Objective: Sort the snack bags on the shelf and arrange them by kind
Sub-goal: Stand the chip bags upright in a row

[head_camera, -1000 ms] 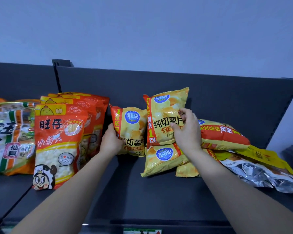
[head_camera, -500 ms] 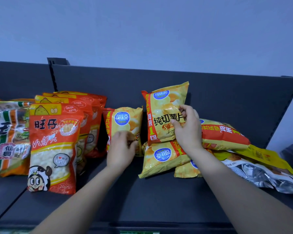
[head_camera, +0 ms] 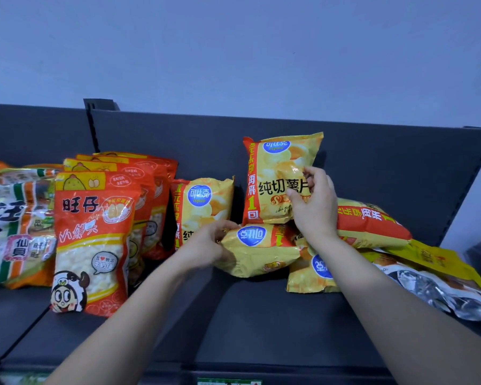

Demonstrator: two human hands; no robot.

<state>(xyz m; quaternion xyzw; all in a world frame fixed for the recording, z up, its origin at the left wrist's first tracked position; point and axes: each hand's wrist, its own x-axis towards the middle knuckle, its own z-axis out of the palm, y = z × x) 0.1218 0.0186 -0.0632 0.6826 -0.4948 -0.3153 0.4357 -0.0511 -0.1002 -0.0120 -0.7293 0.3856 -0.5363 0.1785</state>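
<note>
Yellow potato chip bags fill the middle of the dark shelf (head_camera: 247, 323). My right hand (head_camera: 314, 207) pinches the front of an upright chip bag (head_camera: 275, 176) that leans against the back panel. My left hand (head_camera: 208, 245) grips the left end of a chip bag lying flat (head_camera: 258, 251) below it. Another chip bag stands upright (head_camera: 203, 207) just left of my left hand. More chip bags lie on the right: one orange-banded (head_camera: 370, 226) and one partly hidden under my right forearm (head_camera: 311, 276).
A row of red-orange Wangzai snack bags (head_camera: 92, 240) stands at the left, with white-and-green rice cracker bags (head_camera: 9, 229) beyond them. A silver foil bag (head_camera: 439, 295) and a yellow bag (head_camera: 433, 257) lie at the far right. The shelf's front edge (head_camera: 233, 370) runs below.
My left hand has left the standing chip bag and moved right to take hold of the flat chip bag. My right hand stays on the upright bag.
</note>
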